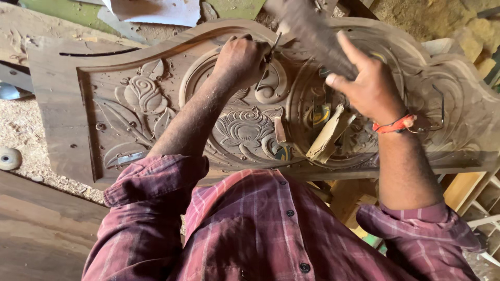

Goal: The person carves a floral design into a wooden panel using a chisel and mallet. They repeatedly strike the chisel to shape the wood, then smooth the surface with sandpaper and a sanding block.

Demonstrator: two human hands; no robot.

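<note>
in the head view one large carved wooden panel lies flat in front of the person, with flower and leaf shapes cut in it. the left hand is closed in a tight grip around one thin metal chisel, whose tip touches the carving near a round scroll. the right hand is closed around one wooden mallet, blurred, raised above the panel. one red band is on the right wrist. two loose wood pieces lie on the panel between the arms, and sawdust lies left of it.
</note>
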